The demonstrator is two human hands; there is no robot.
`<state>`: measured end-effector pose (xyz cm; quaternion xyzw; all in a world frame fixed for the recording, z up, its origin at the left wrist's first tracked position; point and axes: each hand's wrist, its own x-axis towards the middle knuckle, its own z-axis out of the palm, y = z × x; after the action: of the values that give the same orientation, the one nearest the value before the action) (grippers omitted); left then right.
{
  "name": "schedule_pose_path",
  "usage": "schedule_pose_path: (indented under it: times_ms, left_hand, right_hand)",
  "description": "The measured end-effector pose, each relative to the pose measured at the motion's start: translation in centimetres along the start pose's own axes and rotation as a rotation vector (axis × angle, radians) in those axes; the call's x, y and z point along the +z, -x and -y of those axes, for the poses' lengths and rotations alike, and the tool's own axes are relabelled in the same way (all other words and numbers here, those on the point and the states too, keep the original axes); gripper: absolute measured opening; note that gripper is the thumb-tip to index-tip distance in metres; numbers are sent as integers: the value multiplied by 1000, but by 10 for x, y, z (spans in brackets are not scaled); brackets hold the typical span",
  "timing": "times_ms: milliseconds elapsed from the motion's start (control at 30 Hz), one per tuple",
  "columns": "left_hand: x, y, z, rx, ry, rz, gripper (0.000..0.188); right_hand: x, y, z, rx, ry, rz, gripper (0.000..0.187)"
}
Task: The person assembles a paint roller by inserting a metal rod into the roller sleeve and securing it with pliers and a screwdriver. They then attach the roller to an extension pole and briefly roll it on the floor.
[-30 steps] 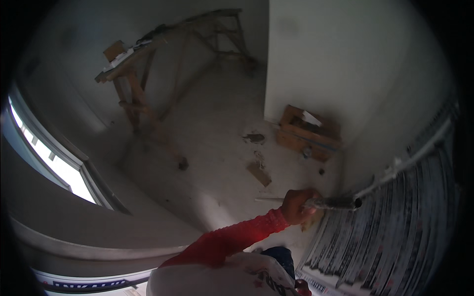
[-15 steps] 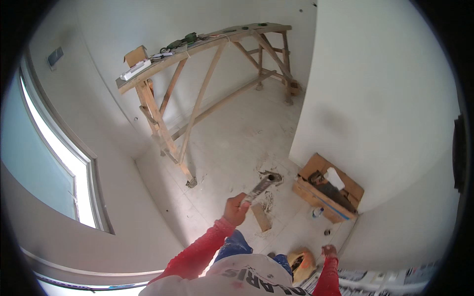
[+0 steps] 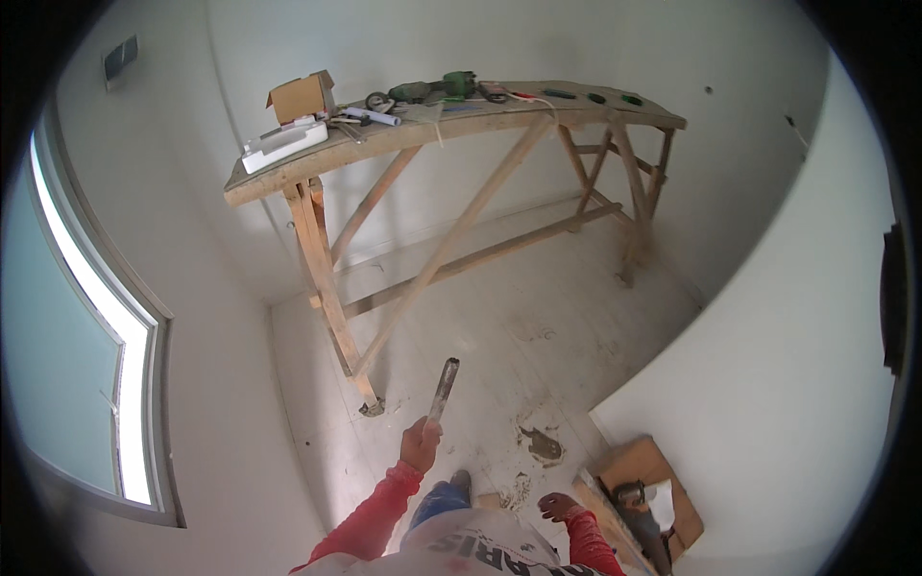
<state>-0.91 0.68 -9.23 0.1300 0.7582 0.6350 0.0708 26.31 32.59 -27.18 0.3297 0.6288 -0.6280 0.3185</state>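
Note:
Upright in my left hand [image 3: 420,444] is a short, grey, stained pipe [image 3: 443,392]. My fingers are wrapped round its lower end, and its free end points up and away from me. In the earlier picture that end looks hollow. My right hand [image 3: 557,506] hangs low in front of my body with its fingers loosely apart, and I see nothing in it. It is nearest to a cardboard box [image 3: 688,523] on the floor. A dark tool [image 3: 631,494] and a white piece [image 3: 661,503] lie in that box.
Ahead stands a long wooden trestle table [image 3: 384,149]. It carries a small carton [image 3: 300,99], a white foam tray [image 3: 285,144] and green power tools [image 3: 459,84]. Wet grey smears [image 3: 545,444] mark the floor. A window [image 3: 72,355] is at the left; a white wall [image 3: 768,365] closes in at right.
I have moved closer to the table, which appears larger. The pipe has tipped more upright and shifted left in my left hand. My right hand has come left and forward.

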Motion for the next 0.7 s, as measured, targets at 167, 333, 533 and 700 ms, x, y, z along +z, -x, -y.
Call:
schedule_pose_path:
  times_ms: [167, 333, 533, 700]
  left_hand:
    - [15, -107, -10, -180, 69, 61, 52]
    - [24, -178, -9, -268, 98, 69, 53]
    - [77, -253, 1, -229, -135, 93, 61]
    - [137, -315, -27, -473, -442, 112, 47]
  right_hand:
    - [-69, -35, 125, -56, 23, -27, 26]
    - [-161, -108, 290, -227, 191, -208, 26]
    - [-142, -115, 589, -792, -18, 206, 28]
    - [-138, -150, 691, -1425, 1325, 413, 43]
